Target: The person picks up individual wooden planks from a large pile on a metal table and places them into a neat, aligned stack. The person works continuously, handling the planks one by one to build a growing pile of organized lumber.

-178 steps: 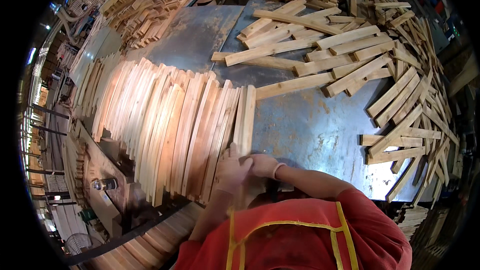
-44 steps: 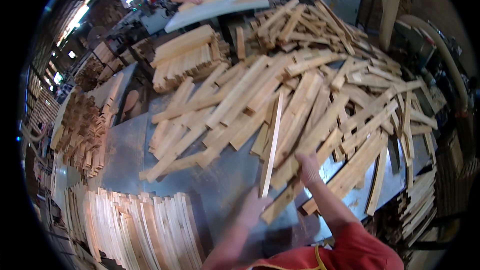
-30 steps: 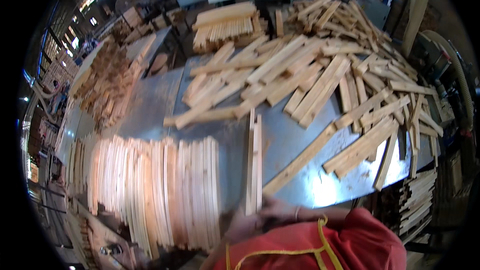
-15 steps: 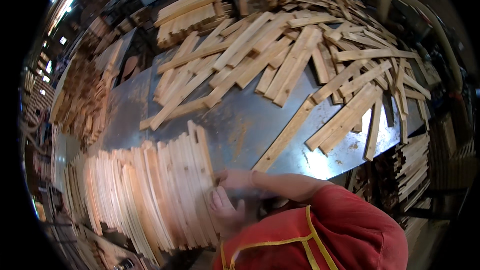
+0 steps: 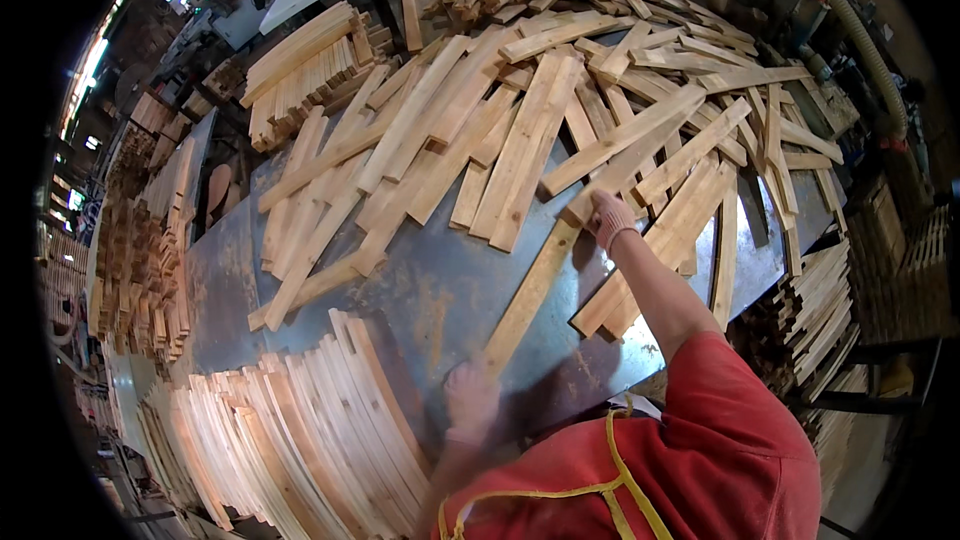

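Observation:
My right hand (image 5: 611, 221) is stretched out over the metal table (image 5: 420, 325). Its fingers are closed round the near end of a wooden board (image 5: 640, 162) lying slantwise in the loose pile. Under that end, a narrower board (image 5: 532, 292) slants down the tabletop toward me. Smeared by motion, my left hand (image 5: 471, 398) is close to this narrower board's near end; whether it touches it I cannot tell, and its fingers are unclear. Left of that hand stands a tight row of pale wooden strips (image 5: 330, 410) set on edge.
Loose boards (image 5: 530, 155) spread across the table's far half, some jutting past its right edge. A neat board stack (image 5: 305, 65) is at the back left. More stacked wood (image 5: 145, 250) lies at far left and strips (image 5: 815, 310) below the right edge. A ribbed hose (image 5: 865, 25) curves at upper right.
My right hand has moved from the strip row out to the right and closed on a board in the pile. My left hand has come off the row, slightly rightward. The view has shifted.

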Available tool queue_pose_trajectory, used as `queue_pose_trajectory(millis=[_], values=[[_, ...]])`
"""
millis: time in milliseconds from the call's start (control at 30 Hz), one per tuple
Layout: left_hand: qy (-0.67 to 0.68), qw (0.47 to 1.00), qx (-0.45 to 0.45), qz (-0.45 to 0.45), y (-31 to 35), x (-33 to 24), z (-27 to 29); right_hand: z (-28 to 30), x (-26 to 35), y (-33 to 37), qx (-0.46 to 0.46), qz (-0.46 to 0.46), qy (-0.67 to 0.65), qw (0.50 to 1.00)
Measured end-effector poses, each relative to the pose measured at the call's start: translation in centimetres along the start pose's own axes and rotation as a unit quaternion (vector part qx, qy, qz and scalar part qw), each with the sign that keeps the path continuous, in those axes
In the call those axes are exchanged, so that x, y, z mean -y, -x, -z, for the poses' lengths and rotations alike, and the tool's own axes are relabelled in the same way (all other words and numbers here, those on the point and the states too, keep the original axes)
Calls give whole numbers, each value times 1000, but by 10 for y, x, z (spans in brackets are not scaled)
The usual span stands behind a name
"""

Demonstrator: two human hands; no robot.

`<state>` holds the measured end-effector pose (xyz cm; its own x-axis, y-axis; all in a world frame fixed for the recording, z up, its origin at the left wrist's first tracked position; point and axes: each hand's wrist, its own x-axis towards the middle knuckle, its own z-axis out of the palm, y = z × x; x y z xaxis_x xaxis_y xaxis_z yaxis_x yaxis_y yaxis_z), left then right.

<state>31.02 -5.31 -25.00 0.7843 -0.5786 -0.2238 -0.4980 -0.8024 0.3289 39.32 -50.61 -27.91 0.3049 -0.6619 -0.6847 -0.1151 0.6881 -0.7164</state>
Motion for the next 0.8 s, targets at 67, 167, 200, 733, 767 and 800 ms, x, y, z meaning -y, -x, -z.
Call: queue_pose_trajectory(millis=[67,167,200,733,767,800], values=[[271,961,24,56,17,16,14,-5,2,21,140,33,-49,988],[445,887,49,114,56,27,34,-8,-9,105,307,32,-115,944],[485,863,64,125,69,28,40,1,-22,142,352,26,-136,926],[630,714,31,304,207,32,26,14,-245,299,566,-101,400,714],[533,788,24,307,211,34,26,-5,-241,302,578,-81,417,697],[360,893,-36,269,218,32,17,-20,-241,308,588,-61,433,681]])
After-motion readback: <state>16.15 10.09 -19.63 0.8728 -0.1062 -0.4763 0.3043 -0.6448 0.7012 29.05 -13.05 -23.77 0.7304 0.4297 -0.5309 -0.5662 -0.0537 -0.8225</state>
